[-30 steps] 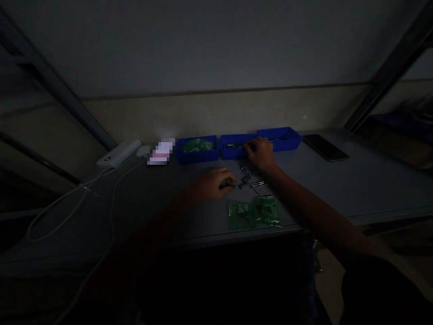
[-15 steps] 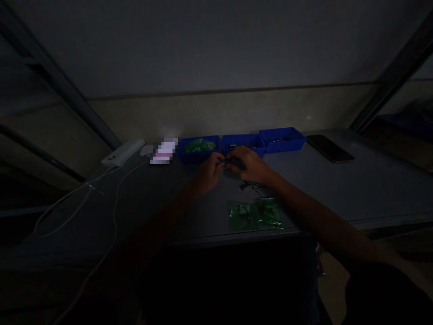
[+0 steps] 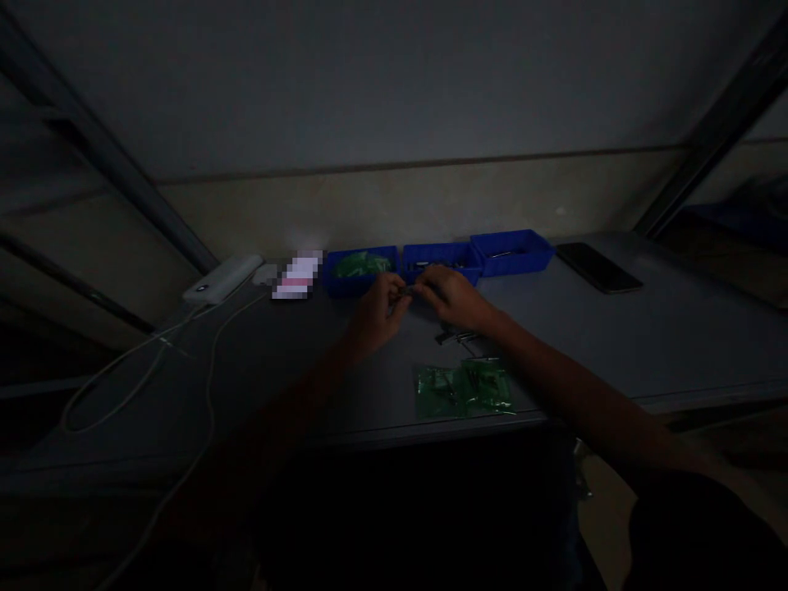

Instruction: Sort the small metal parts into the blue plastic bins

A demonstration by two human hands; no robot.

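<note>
My left hand [image 3: 377, 312] and my right hand [image 3: 454, 297] meet over the grey table, fingertips pinched around a small dark part [image 3: 406, 290]. Poor light and the fingers hide what kind of part it is. Just behind them stands a blue bin [image 3: 440, 253] with metal pieces in it. Below my right hand lie several loose metal pieces [image 3: 456, 336]. Nearer the table's front edge are two green plastic bags, the left bag [image 3: 438, 392] and the right bag [image 3: 489, 386], each with small parts inside.
Left of the middle bin, another blue bin [image 3: 354, 286] holds green bags; a third bin [image 3: 517, 261] at right has a few metal pieces. A lit phone [image 3: 299, 275], a white power bank [image 3: 222, 279] and its cable [image 3: 209, 386] lie left. A dark phone [image 3: 598, 268] lies right.
My fingertips have shifted slightly around the small part, and my right fingers are drawn more closely together. The bins, bags and loose pieces stay where they were.
</note>
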